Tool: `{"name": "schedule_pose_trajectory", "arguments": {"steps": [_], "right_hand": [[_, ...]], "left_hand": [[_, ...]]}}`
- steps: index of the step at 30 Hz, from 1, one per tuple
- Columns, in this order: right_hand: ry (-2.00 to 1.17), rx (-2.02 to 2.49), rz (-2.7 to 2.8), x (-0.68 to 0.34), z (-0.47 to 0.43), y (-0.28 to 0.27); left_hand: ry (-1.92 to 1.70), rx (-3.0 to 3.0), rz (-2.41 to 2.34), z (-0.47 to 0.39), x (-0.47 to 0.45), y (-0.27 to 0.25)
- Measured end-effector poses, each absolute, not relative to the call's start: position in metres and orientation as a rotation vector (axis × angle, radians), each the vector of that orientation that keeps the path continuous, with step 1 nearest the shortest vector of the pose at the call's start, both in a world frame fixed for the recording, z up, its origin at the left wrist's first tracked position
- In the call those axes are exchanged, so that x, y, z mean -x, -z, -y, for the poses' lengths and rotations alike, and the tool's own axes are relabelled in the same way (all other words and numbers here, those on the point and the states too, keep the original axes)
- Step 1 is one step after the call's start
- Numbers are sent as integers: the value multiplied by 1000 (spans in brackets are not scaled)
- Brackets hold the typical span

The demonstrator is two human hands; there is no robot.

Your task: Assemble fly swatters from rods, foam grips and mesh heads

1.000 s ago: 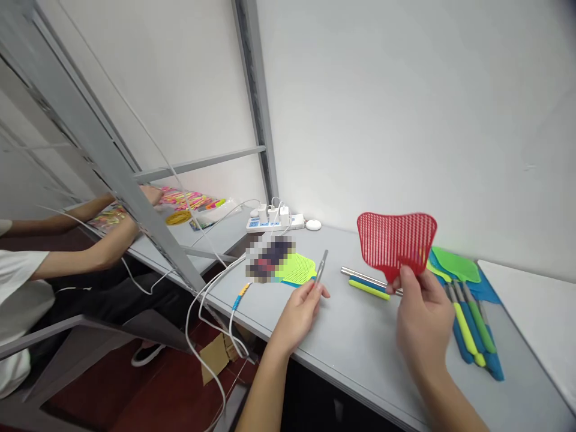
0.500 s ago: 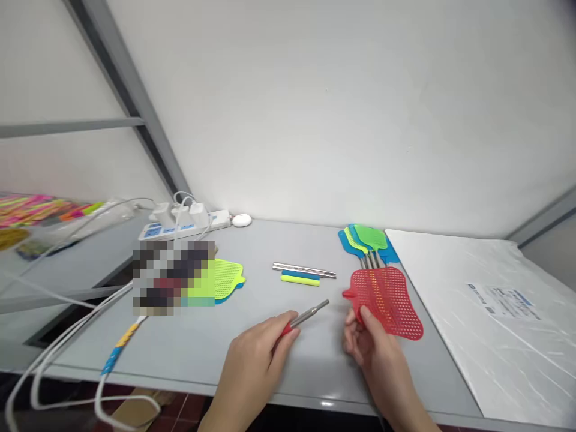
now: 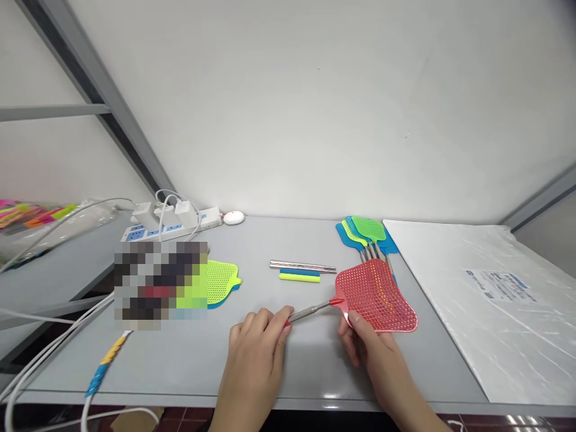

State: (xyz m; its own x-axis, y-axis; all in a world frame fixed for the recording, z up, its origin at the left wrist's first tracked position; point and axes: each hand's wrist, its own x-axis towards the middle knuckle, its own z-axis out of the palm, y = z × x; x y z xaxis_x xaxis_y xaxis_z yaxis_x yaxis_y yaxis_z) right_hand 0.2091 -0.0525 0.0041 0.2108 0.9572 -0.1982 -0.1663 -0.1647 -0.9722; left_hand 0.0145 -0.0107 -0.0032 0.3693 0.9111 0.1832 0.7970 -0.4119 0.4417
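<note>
My left hand (image 3: 257,343) is closed around the red grip of a thin metal rod (image 3: 310,311). The rod's far end meets the neck of a red fly swatter head (image 3: 375,295); how deep it sits inside, I cannot tell. My right hand (image 3: 369,348) pinches the edge of that perforated head near its neck, thumb on top. Beyond it lie several assembled fly swatters (image 3: 368,229) with green, yellow and blue heads. In the middle of the table, loose metal rods (image 3: 302,266) lie beside a blue grip (image 3: 300,272) and a yellow-green grip (image 3: 299,278).
Yellow-green and blue swatter heads (image 3: 221,281) lie at the left, next to a blurred-out patch. Behind them stands a power strip (image 3: 204,219) with plugs and white cables, by a white oval device (image 3: 233,218). A plastic-wrapped white package (image 3: 450,270) covers the table's right side.
The rod in my left hand and the red head in my right have come together; before, a gap separated them. The red head has turned, its neck now pointing toward the rod.
</note>
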Motion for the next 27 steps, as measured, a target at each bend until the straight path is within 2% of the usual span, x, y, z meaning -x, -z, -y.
{"name": "schedule_pose_trajectory", "arguments": {"steps": [18,27], "right_hand": [[-1191,1283,937,-212,52,4],[-1191,1422,930,-218,58,6]], "left_hand": [[-648,-2261,-1438,13,-11,2],[-606,-2279,-1418,14,-9,0]]}}
